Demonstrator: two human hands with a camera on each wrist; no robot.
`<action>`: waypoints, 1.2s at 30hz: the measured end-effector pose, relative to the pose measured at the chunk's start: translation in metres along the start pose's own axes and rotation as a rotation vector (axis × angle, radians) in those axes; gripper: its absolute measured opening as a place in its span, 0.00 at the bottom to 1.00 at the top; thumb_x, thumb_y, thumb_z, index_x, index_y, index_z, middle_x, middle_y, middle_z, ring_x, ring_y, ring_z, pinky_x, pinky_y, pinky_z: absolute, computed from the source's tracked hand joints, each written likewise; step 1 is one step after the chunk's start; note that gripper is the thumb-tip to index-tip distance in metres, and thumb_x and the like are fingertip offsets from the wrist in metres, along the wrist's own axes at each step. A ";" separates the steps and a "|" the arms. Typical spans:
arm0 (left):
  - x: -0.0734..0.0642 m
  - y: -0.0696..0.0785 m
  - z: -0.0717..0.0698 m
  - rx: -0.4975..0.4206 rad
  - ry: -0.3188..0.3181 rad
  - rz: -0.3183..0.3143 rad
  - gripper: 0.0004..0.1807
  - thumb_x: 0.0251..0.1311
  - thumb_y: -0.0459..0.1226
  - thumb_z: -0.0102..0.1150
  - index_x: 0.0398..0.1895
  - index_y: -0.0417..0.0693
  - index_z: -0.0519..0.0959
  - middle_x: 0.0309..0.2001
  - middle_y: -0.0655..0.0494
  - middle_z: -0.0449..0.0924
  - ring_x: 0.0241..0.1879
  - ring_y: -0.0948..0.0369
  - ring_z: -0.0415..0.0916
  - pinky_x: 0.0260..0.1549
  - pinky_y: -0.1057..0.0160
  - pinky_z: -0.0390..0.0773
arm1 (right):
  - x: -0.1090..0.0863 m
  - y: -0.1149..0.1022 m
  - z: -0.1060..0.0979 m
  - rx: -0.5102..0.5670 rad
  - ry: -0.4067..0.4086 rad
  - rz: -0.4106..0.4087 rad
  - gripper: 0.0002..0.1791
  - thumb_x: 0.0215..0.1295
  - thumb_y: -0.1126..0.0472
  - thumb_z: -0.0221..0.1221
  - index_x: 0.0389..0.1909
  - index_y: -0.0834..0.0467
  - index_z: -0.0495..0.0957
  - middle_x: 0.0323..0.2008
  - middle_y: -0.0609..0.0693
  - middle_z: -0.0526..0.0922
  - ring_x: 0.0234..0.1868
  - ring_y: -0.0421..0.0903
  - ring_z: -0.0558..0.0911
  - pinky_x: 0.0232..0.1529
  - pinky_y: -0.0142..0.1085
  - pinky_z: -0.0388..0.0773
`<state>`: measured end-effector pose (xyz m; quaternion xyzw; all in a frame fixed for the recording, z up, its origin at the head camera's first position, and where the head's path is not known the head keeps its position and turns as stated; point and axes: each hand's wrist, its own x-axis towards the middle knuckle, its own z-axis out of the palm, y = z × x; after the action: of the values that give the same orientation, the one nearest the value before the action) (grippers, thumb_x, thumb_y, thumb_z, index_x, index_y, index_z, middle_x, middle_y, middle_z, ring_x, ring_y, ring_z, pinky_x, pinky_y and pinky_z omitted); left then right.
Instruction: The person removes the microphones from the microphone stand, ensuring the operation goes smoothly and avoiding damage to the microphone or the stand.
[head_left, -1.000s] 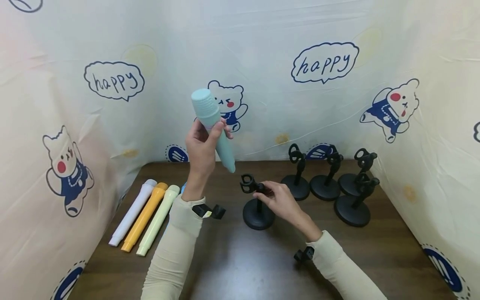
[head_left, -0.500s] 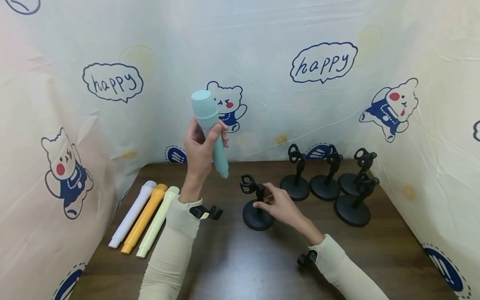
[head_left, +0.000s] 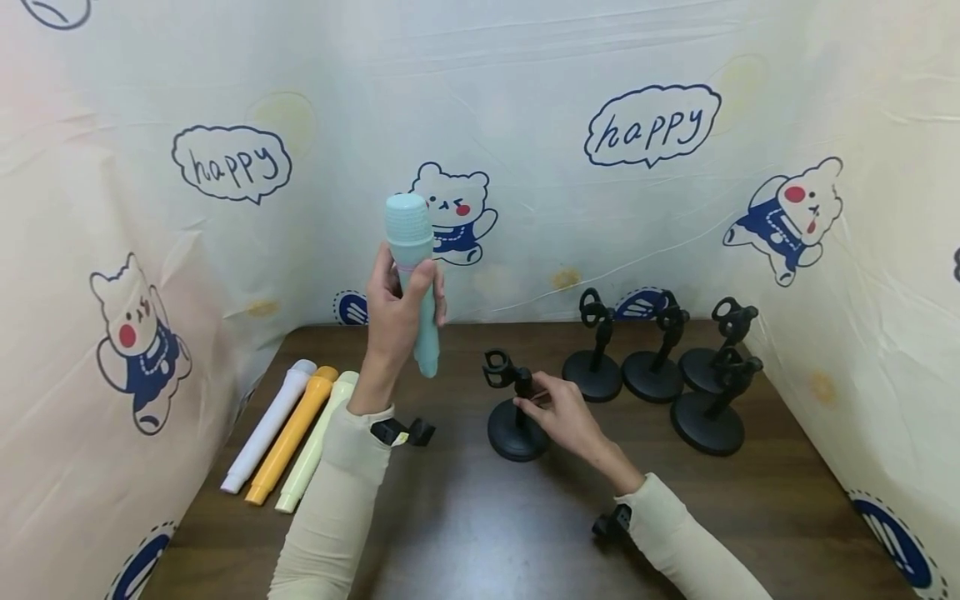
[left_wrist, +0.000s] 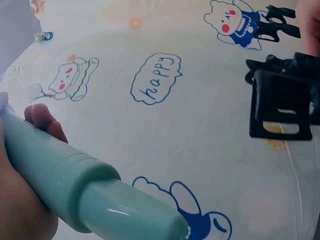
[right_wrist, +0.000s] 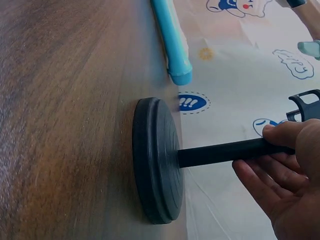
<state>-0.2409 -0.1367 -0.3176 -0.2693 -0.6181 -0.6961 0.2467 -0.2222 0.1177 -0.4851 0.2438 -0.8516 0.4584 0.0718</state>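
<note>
My left hand (head_left: 393, 323) grips a pale turquoise toy microphone (head_left: 409, 223) around its handle, just below the ribbed head. It is held up in the air, head at the top and the narrow tail pointing down. In the left wrist view the microphone's tail (left_wrist: 132, 212) reaches toward the lower middle. My right hand (head_left: 572, 423) pinches the post of a black microphone stand (head_left: 517, 443) between thumb and fingers. The stand's round base (right_wrist: 156, 162) rests on the table, and its clip (head_left: 498, 368) points left, a little right of and below the microphone's tail.
Lilac (head_left: 268, 425), orange (head_left: 291, 435) and pale yellow (head_left: 318, 446) microphones lie side by side at the left of the table (head_left: 480, 533). A blue one (right_wrist: 172, 42) shows in the right wrist view. Several black stands (head_left: 651, 377) are grouped at the back right. Printed cloth (head_left: 510, 83) encloses the table.
The turquoise microphone has turned from a slant toward upright, and its tail has swung left and down. My right hand has slid slightly down the post; the stand has stayed in place.
</note>
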 end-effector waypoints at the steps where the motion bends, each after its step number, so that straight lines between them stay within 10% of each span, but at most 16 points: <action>1: -0.001 0.000 -0.001 0.007 0.002 -0.009 0.18 0.76 0.44 0.56 0.64 0.54 0.70 0.27 0.59 0.79 0.15 0.61 0.76 0.18 0.65 0.81 | 0.000 0.000 0.000 0.000 0.001 -0.002 0.06 0.71 0.62 0.70 0.45 0.56 0.84 0.39 0.51 0.91 0.42 0.47 0.91 0.46 0.38 0.91; 18: -0.027 -0.012 -0.030 0.075 0.013 -0.119 0.15 0.77 0.37 0.55 0.63 0.54 0.71 0.27 0.56 0.79 0.14 0.59 0.74 0.15 0.65 0.78 | -0.008 -0.004 -0.018 0.007 0.025 -0.008 0.05 0.70 0.65 0.70 0.43 0.59 0.85 0.41 0.54 0.91 0.44 0.51 0.91 0.42 0.35 0.91; 36: -0.062 -0.038 -0.058 0.238 -0.052 -0.411 0.17 0.81 0.37 0.48 0.67 0.44 0.64 0.32 0.49 0.78 0.18 0.56 0.75 0.19 0.60 0.81 | -0.021 -0.002 -0.047 -0.043 0.086 -0.024 0.05 0.69 0.67 0.70 0.43 0.58 0.86 0.41 0.52 0.92 0.42 0.50 0.91 0.43 0.43 0.91</action>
<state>-0.2255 -0.1892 -0.3926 -0.1247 -0.7437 -0.6468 0.1139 -0.2074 0.1624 -0.4646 0.2323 -0.8545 0.4492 0.1192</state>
